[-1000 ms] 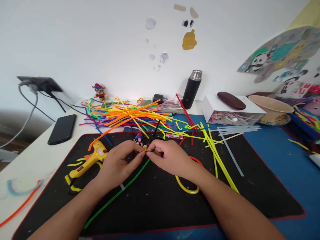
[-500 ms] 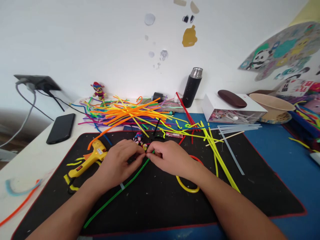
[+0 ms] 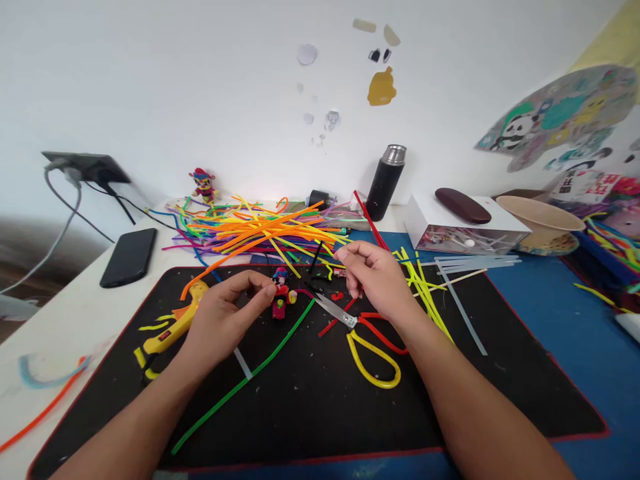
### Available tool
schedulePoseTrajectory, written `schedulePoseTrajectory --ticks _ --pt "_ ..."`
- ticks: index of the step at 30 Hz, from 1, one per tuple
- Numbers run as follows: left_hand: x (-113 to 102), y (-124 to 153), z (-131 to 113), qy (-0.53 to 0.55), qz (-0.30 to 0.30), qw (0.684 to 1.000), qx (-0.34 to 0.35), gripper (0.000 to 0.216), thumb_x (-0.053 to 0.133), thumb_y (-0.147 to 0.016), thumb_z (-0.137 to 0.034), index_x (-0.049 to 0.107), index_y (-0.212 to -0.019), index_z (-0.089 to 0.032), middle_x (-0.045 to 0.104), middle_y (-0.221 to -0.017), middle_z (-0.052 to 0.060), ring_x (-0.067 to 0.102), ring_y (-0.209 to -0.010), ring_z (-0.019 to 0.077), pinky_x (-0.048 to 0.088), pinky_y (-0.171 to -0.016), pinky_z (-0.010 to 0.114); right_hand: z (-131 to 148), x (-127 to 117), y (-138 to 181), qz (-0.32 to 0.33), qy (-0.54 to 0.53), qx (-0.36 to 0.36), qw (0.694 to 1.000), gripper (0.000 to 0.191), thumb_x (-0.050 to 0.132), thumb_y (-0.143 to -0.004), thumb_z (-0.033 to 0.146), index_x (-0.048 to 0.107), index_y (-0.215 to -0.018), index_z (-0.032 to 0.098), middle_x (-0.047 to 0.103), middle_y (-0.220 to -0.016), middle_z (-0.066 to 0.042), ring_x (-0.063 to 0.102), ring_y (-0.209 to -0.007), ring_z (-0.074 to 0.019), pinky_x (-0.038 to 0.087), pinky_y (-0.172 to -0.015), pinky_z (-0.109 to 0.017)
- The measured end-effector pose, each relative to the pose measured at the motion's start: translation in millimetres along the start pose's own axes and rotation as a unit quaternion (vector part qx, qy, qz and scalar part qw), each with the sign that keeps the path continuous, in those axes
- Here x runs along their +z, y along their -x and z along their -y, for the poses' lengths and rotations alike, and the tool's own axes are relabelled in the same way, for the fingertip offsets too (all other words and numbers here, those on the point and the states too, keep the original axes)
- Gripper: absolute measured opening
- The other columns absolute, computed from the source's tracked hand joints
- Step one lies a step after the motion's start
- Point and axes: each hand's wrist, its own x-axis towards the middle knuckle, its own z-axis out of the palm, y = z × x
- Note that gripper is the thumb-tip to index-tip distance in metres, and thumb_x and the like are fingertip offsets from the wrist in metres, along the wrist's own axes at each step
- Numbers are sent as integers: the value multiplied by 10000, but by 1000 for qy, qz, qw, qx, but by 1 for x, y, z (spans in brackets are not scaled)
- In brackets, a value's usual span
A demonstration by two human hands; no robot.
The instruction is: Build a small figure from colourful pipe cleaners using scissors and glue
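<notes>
Pinching small figure (image 3: pixel 279 311) in left hand (image 3: pixel 227 317) fingers, over black mat (image 3: pixel 300 413), left of scissors (image 3: pixel 334 309).
Likely mostly built, with head (image 3: pixel 281 275) and yellow-ended arm (image 3: pixel 293 297) on; unable to tell remaining work. Pointing head-first wallward, long axis roughly front to back. Holding right hand (image 3: pixel 375 277) apart with bunched fingers, contents unclear.

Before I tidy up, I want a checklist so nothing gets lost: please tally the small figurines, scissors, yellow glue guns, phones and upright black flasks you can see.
Figurines: 2
Scissors: 1
Glue gun: 1
Phone: 1
Flask: 1
Total: 6
</notes>
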Motion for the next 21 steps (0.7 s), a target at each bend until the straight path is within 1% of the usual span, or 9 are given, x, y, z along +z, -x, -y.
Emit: schedulePoseTrajectory --ticks 4,9,11,16,21 --pt "1 1 0 8 6 1000 -24 344 714 -905 -538 714 -841 -200 705 -814 37 624 -736 185 483 -684 289 1 4 3 23 10 10 1000 266 667 -944 469 651 -889 209 539 -481 85 476 -371 -90 361 -421 -216" --pt "1 1 -1 18 14 999 -29 317 721 -901 -514 708 -843 -203 693 -807 27 608 -738 182 468 -695 288 4 7 6 39 22 17 999 253 650 -954 452 634 -882 210 539 -484 89 471 -376 -89 360 -435 -212" --pt "2 1 -2 23 21 999 -28 293 722 -905 -488 708 -834 -203 691 -793 19 608 -733 175 470 -702 282 3 9 7 63 30 26 997 248 650 -960 450 636 -906 209 543 -492 90 473 -381 -88 363 -440 -210" --pt "5 0 -5 38 38 998 -19 259 695 -933 -437 715 -834 -198 702 -778 11 617 -717 161 481 -703 271 -1 19 12 151 57 50 986 199 644 -970 393 646 -950 195 552 -518 87 491 -402 -88 379 -457 -209" --pt "8 0 -6 36 33 999 -12 258 698 -928 -428 705 -817 -194 685 -740 1 612 -696 156 480 -688 268 -5 28 18 179 70 39 980 178 631 -985 364 661 -965 190 554 -538 83 500 -420 -86 378 -451 -202"
